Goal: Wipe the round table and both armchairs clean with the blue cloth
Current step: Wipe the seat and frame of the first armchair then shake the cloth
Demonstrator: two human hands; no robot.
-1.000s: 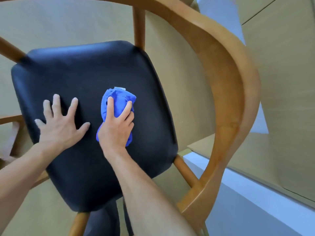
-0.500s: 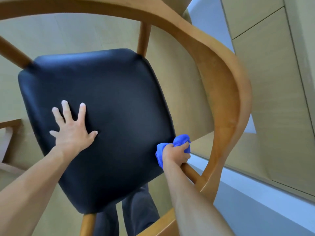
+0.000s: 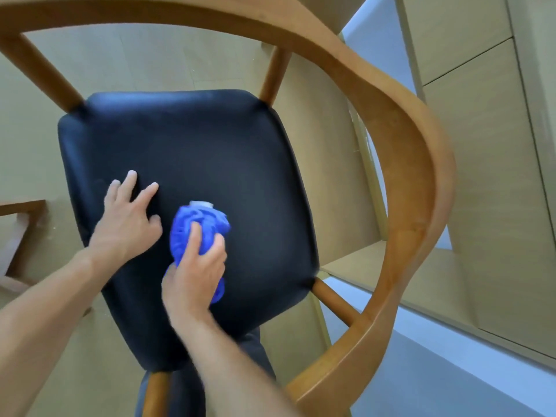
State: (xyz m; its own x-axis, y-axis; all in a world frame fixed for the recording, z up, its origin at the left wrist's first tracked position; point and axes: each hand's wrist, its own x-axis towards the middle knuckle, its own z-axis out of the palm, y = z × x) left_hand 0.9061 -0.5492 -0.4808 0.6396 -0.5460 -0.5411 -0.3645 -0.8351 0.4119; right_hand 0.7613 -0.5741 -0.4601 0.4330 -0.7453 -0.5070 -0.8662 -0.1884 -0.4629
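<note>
**Blue cloth mid-wipe on one armchair seat**

Head view: blue cloth point(image 3: 198, 236) lies bunched on the armchair point(image 3: 400, 164) seat, gripped by the right hand point(image 3: 192, 275). The left hand point(image 3: 126, 224) rests flat, fingers spread. Wooden frame looks unwiped; round table, second armchair out of sight.

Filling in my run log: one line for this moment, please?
stage: wiping chair seat | right hand: pressing cloth on seat | left hand: flat on seat | table: not in view
</note>
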